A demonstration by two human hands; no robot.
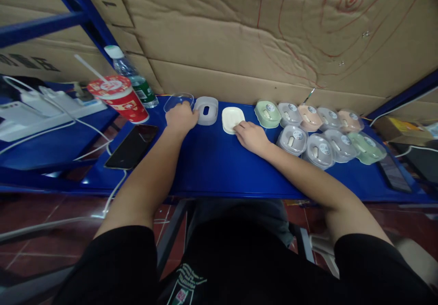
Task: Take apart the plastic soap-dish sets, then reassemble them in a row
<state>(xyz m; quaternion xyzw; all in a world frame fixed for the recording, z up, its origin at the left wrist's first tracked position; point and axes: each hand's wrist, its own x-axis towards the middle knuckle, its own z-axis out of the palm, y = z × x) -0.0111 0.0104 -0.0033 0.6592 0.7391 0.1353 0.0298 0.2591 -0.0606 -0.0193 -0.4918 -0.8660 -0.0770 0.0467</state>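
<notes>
My left hand (182,117) reaches to the back of the blue table, its fingers bent over the rim of a clear plastic cover (174,99). Just right of that hand is a grey rounded-square piece (211,117) with a dark oval slot. Further right a shallow cream-coloured dish (231,115) lies flat on the table. My right hand (252,137) has its fingers curled on the dish's near right corner. The fingertips of both hands are partly hidden.
Several lidded boxes in green, grey and peach (320,150) stand in two rows at right. On the left are a red paper cup (125,106) with a straw, a water bottle (142,88), a phone (132,147) and a white power strip (58,115) with cables. Cardboard (212,35) walls the back.
</notes>
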